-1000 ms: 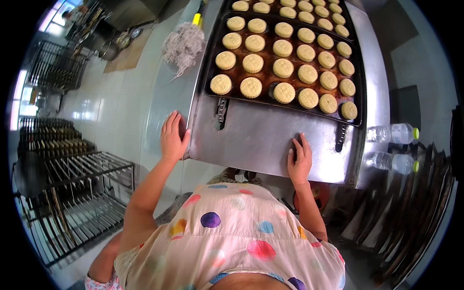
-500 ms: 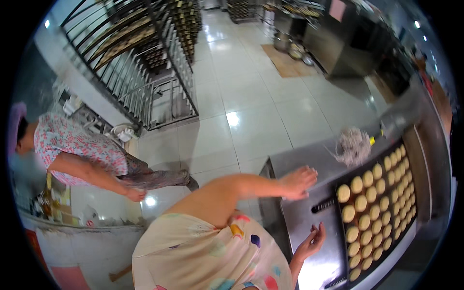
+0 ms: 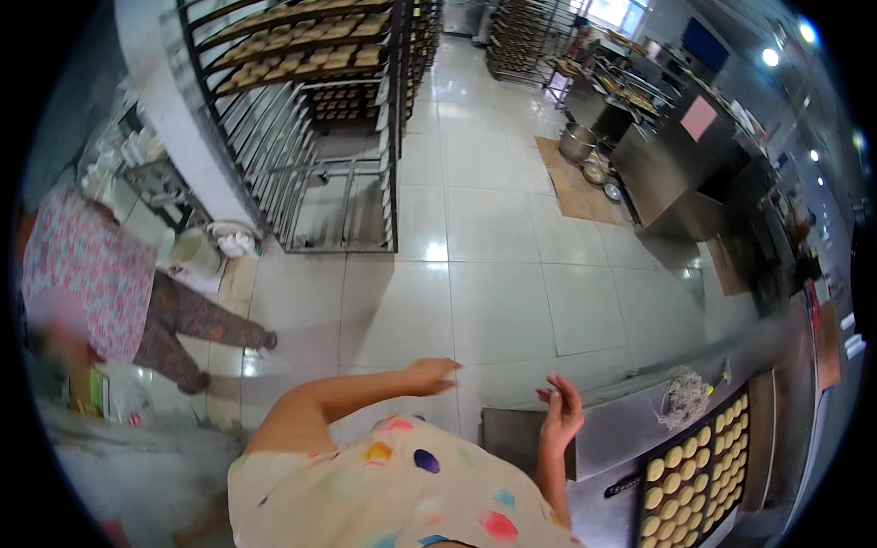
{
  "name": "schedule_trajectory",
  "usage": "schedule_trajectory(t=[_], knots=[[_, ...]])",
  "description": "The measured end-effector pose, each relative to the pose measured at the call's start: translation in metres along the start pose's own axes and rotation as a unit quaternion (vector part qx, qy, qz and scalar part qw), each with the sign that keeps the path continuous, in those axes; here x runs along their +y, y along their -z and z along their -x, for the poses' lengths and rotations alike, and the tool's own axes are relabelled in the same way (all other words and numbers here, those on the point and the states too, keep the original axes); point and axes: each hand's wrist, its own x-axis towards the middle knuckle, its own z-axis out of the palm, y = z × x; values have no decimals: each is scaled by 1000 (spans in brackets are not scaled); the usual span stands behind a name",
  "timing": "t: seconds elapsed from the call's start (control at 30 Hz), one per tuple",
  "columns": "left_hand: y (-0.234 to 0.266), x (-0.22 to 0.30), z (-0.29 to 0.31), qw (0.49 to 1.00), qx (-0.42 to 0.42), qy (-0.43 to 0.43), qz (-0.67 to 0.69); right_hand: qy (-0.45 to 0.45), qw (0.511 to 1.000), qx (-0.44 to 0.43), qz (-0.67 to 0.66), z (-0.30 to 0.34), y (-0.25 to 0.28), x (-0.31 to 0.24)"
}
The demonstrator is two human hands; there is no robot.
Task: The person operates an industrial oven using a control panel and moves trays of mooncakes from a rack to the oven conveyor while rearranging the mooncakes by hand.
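Observation:
In front of my torso, my left hand point(image 3: 431, 376) is held in the air over the floor, fingers stretched out and holding nothing. My right hand point(image 3: 563, 411) is raised beside the left end of the metal worktable point(image 3: 598, 525), its fingers apart and loosely bent with nothing in them. To its right on the table lie dark baking trays point(image 3: 644, 475) with rows of round, pale yellow pastries point(image 3: 674, 482). A tangled bundle of whitish strings point(image 3: 683, 398) sits on the table behind the trays. Neither hand touches the trays.
A tall metal rack point(image 3: 395, 196) with trays of pastries in its upper part stands ahead to the left. At the far left is a co-worker in a floral top point(image 3: 91, 265). Pots point(image 3: 577, 142) rest on a brown floor mat point(image 3: 571, 196) by a steel cabinet point(image 3: 671, 164).
My view has turned, and the trays now sit lower in it. Both hands have moved away from the table's trays. The co-worker has shifted further to the left edge.

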Motion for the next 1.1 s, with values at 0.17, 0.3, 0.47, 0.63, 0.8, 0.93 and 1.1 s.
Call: schedule_trajectory(t=[0.17,0.3,0.47,0.63,0.8,0.93,1.1], knots=[[98,-78,66,941,209,179,195,-47,984,-160,-61,-78,-101,5],[178,-108,91,892,320,159,277,-54,962,-249,-100,-148,-192,1],[312,-154,125,839,438,133,293,-10,928,-337,-158,-229,-318,-29],[476,-171,148,743,576,63,334,43,896,-373,-236,-318,-424,-94],[608,-198,194,634,695,-26,338,29,832,-429,-351,-379,-545,-162],[703,-221,213,622,690,-142,341,-19,791,-444,-420,-421,-620,-210],[801,-254,215,557,659,-186,469,-49,794,-388,-465,-454,-687,-238]])
